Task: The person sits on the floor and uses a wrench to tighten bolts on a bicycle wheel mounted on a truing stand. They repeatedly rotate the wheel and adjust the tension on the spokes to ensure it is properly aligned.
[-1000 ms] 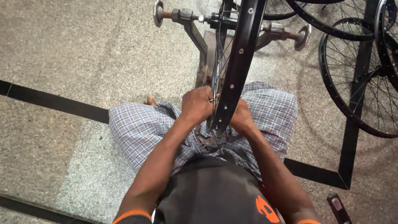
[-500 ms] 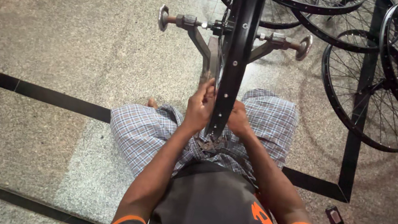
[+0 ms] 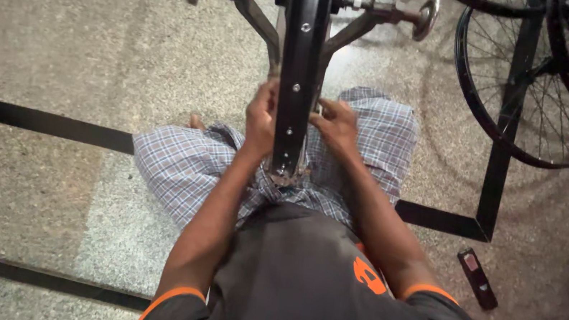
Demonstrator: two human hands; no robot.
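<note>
A black bicycle wheel rim (image 3: 300, 61) stands edge-on in front of me, mounted on the axle of a grey metal truing stand (image 3: 259, 16). My left hand (image 3: 261, 117) is pressed against the rim's left side, fingers curled on it. My right hand (image 3: 336, 123) grips the rim's right side at the same height. The rim's near end (image 3: 285, 174) reaches down to my lap, over my checked cloth (image 3: 189, 170). What the fingers pinch behind the rim is hidden.
Several black spoked wheels (image 3: 532, 89) lie on the speckled stone floor at the upper right. A small dark flat object (image 3: 477, 278) lies on the floor by my right elbow. Black inlay strips (image 3: 43, 123) cross the floor.
The view has shifted, so the stand and rim now sit higher and more central. Both hands have slid slightly up along the rim and stay on its two sides.
</note>
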